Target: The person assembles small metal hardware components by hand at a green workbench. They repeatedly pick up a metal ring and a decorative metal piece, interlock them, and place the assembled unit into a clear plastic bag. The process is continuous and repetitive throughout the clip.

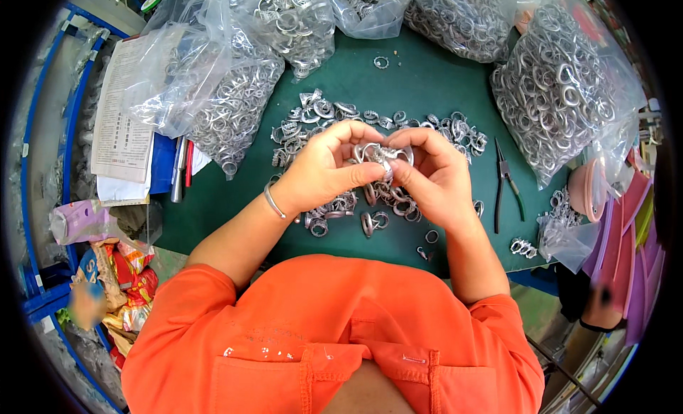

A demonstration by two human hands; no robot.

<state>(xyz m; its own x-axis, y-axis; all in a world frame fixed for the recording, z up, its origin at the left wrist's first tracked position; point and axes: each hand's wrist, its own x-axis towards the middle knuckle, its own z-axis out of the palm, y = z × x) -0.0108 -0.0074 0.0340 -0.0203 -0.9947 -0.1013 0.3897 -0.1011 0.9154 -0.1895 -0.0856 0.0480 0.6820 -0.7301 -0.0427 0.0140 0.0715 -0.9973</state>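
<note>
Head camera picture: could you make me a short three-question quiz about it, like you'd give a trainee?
1. True or false: both hands are on one cluster of metal rings.
2. Which tool lies on the green table to the person's right? A) scissors B) pliers C) hammer
3. What hold most of the spare rings at the far edge of the table?

Key:
1. True. The left hand and right hand pinch the same cluster of metal rings above a loose pile of rings.
2. B. The pliers lie on the green table.
3. Clear plastic bags.
</note>
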